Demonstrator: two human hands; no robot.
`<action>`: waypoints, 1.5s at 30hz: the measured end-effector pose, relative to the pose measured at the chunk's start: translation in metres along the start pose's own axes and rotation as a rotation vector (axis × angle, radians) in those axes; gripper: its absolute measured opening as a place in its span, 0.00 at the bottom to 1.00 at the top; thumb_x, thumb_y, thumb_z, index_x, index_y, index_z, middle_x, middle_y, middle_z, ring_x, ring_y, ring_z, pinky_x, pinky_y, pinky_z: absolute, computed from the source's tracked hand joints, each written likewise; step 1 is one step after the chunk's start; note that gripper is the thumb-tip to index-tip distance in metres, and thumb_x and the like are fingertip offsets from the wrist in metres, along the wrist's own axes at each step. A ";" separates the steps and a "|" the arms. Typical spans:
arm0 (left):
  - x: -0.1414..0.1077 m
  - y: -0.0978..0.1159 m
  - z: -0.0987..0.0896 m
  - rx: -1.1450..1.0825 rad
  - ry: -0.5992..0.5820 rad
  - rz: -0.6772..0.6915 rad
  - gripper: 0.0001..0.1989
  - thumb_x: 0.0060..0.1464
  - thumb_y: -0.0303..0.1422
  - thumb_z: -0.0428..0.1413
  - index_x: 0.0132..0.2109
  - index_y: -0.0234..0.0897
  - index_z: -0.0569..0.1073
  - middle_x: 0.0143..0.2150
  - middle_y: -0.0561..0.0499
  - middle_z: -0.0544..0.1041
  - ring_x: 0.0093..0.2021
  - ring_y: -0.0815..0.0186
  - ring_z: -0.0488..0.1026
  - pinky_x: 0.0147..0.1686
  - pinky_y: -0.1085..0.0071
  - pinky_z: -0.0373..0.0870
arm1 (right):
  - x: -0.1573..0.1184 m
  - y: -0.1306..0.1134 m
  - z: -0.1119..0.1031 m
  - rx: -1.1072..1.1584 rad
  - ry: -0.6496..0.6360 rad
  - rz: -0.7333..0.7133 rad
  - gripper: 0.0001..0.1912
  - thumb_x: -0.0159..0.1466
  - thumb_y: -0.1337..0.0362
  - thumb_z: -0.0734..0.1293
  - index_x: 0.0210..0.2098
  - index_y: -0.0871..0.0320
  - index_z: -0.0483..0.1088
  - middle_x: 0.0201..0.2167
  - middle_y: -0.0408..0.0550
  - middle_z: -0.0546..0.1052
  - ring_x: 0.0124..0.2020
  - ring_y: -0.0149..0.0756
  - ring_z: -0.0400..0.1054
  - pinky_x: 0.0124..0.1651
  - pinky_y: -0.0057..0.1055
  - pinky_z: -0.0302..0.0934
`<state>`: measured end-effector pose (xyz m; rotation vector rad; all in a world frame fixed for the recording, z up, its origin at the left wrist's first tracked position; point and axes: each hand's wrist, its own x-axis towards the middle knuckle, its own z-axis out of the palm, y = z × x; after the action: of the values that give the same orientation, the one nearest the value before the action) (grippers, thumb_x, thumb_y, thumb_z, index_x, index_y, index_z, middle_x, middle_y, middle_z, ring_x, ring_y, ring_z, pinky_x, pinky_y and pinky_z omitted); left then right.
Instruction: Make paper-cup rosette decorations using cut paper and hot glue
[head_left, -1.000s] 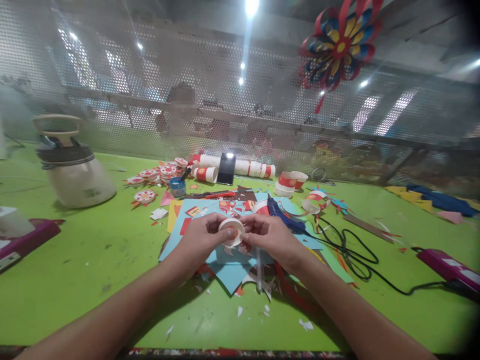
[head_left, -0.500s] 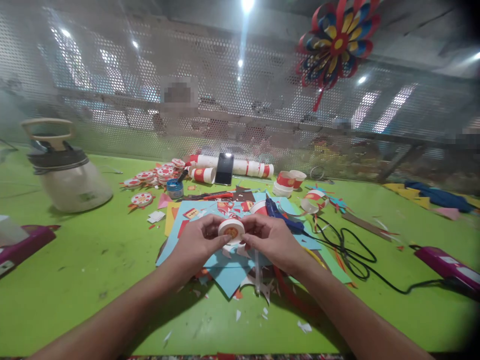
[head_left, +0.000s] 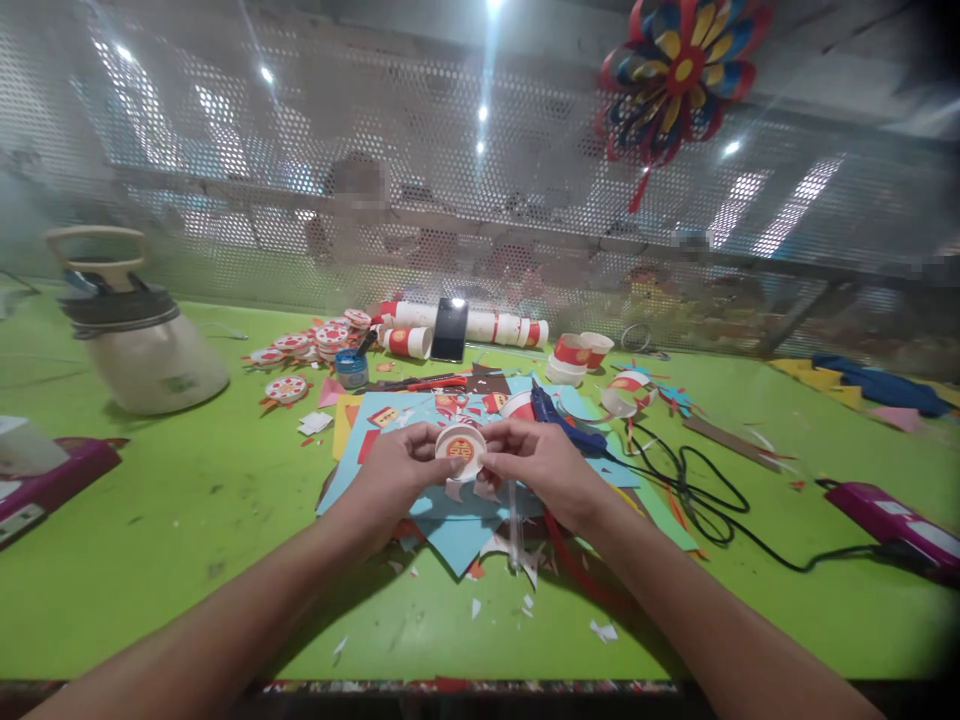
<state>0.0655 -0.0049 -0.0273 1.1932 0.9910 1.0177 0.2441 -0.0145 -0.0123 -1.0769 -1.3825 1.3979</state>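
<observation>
Both hands hold one cut-down paper cup base [head_left: 460, 452] between them, its round face with a red and gold emblem turned toward me. My left hand [head_left: 405, 465] pinches its left rim, thumb on the front. On the right rim, my right hand [head_left: 536, 465] is closed in the same way. Curled white strips hang under the cup base. Beneath the hands lie light blue paper sheets [head_left: 459, 545] and paper scraps. A blue glue gun [head_left: 566, 425] rests just beyond my right hand.
Several red-and-white paper discs [head_left: 287, 390], a blue jar [head_left: 351, 368], a phone [head_left: 450, 330] and paper cups [head_left: 571, 352] stand farther back. A beige lantern-like container [head_left: 154, 350] is at left. Black cable [head_left: 697, 490] runs to a purple power strip [head_left: 896, 520]. A perforated screen [head_left: 450, 220] borders the table.
The cup base has tilted so that its emblem faces me more fully. Both hands keep their hold. The view has tipped slightly downward, showing the table's front edge more.
</observation>
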 end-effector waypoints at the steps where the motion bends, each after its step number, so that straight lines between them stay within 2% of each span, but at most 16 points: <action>1: 0.000 -0.001 0.000 -0.004 0.003 -0.005 0.13 0.38 0.30 0.66 0.34 0.33 0.74 0.26 0.52 0.79 0.26 0.68 0.71 0.29 0.72 0.65 | 0.000 0.001 0.000 0.020 0.004 0.009 0.14 0.50 0.66 0.73 0.36 0.63 0.74 0.25 0.43 0.77 0.21 0.28 0.69 0.28 0.29 0.65; 5: 0.001 -0.002 0.001 -0.067 -0.024 -0.017 0.13 0.38 0.28 0.65 0.34 0.32 0.74 0.28 0.50 0.79 0.26 0.68 0.71 0.29 0.73 0.65 | 0.002 0.002 0.001 0.090 0.020 0.037 0.14 0.48 0.66 0.74 0.34 0.63 0.75 0.22 0.42 0.76 0.22 0.29 0.69 0.27 0.29 0.65; 11: -0.004 0.003 0.000 -0.229 -0.155 -0.035 0.11 0.43 0.28 0.58 0.38 0.32 0.76 0.34 0.45 0.79 0.32 0.63 0.73 0.33 0.69 0.68 | 0.004 0.005 -0.002 0.146 0.020 0.048 0.15 0.46 0.65 0.76 0.33 0.63 0.74 0.24 0.44 0.77 0.23 0.29 0.69 0.28 0.30 0.66; 15: -0.004 0.002 0.000 -0.217 -0.099 -0.049 0.10 0.48 0.35 0.59 0.36 0.32 0.75 0.33 0.45 0.78 0.33 0.63 0.74 0.33 0.69 0.68 | 0.004 0.005 -0.002 0.149 0.020 0.051 0.15 0.45 0.65 0.76 0.31 0.62 0.74 0.22 0.43 0.76 0.23 0.29 0.69 0.28 0.30 0.65; 17: -0.003 0.001 0.001 -0.161 -0.073 -0.049 0.12 0.47 0.38 0.62 0.34 0.33 0.75 0.32 0.46 0.77 0.31 0.64 0.73 0.31 0.70 0.68 | 0.004 0.005 -0.001 0.136 0.007 0.053 0.15 0.46 0.65 0.76 0.32 0.62 0.74 0.22 0.43 0.76 0.22 0.29 0.69 0.28 0.30 0.65; 23: -0.001 -0.002 0.004 -0.080 0.003 -0.057 0.13 0.39 0.36 0.67 0.31 0.33 0.75 0.25 0.52 0.75 0.22 0.70 0.67 0.24 0.73 0.61 | 0.003 0.009 -0.001 0.084 -0.009 0.063 0.13 0.49 0.65 0.75 0.33 0.62 0.74 0.22 0.44 0.77 0.22 0.29 0.70 0.28 0.29 0.65; 28: -0.003 -0.002 0.006 -0.105 -0.012 -0.062 0.10 0.40 0.32 0.66 0.29 0.33 0.73 0.24 0.52 0.75 0.21 0.71 0.67 0.22 0.74 0.61 | 0.004 0.013 -0.002 0.066 -0.027 0.068 0.12 0.50 0.67 0.74 0.34 0.62 0.74 0.22 0.45 0.77 0.22 0.29 0.70 0.28 0.29 0.65; 31: -0.005 -0.002 0.005 -0.130 -0.055 -0.057 0.09 0.42 0.32 0.64 0.30 0.32 0.74 0.26 0.50 0.77 0.25 0.68 0.71 0.26 0.72 0.66 | 0.002 0.011 -0.001 0.082 -0.024 0.065 0.12 0.49 0.67 0.75 0.33 0.63 0.74 0.23 0.45 0.77 0.23 0.29 0.70 0.28 0.29 0.64; 34: -0.005 -0.003 0.002 -0.162 -0.104 -0.020 0.10 0.48 0.36 0.59 0.32 0.32 0.76 0.30 0.47 0.79 0.30 0.64 0.74 0.30 0.71 0.68 | 0.000 0.006 0.001 0.096 -0.021 0.047 0.12 0.47 0.67 0.75 0.31 0.62 0.74 0.22 0.44 0.76 0.23 0.30 0.69 0.30 0.30 0.65; 38: -0.005 -0.001 -0.001 -0.187 -0.127 0.022 0.16 0.54 0.41 0.53 0.38 0.33 0.77 0.33 0.45 0.80 0.32 0.63 0.75 0.28 0.72 0.67 | -0.003 0.004 0.002 0.098 -0.028 0.030 0.13 0.46 0.66 0.76 0.32 0.62 0.75 0.23 0.44 0.76 0.24 0.30 0.69 0.32 0.33 0.66; 40: -0.006 0.001 -0.001 -0.176 -0.129 0.028 0.14 0.52 0.40 0.54 0.36 0.33 0.77 0.31 0.45 0.80 0.31 0.63 0.75 0.28 0.72 0.67 | -0.003 0.004 0.001 0.094 -0.028 0.024 0.13 0.46 0.66 0.76 0.31 0.61 0.75 0.23 0.44 0.76 0.24 0.30 0.69 0.31 0.33 0.66; 43: -0.008 0.006 0.000 -0.137 -0.133 0.035 0.06 0.43 0.31 0.59 0.29 0.33 0.76 0.28 0.47 0.79 0.28 0.65 0.72 0.26 0.73 0.67 | -0.002 0.004 0.000 0.085 -0.026 0.021 0.13 0.45 0.66 0.75 0.31 0.62 0.74 0.22 0.43 0.76 0.24 0.31 0.69 0.30 0.32 0.66; 45: -0.008 0.007 0.000 -0.100 -0.145 0.042 0.06 0.38 0.26 0.60 0.29 0.32 0.77 0.28 0.47 0.79 0.28 0.66 0.71 0.26 0.74 0.67 | -0.002 0.004 -0.001 0.076 -0.021 0.014 0.13 0.45 0.67 0.75 0.31 0.62 0.74 0.22 0.43 0.76 0.23 0.30 0.69 0.29 0.32 0.66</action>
<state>0.0632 -0.0122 -0.0194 1.1918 0.7956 0.9875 0.2451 -0.0164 -0.0162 -1.0270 -1.3283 1.4634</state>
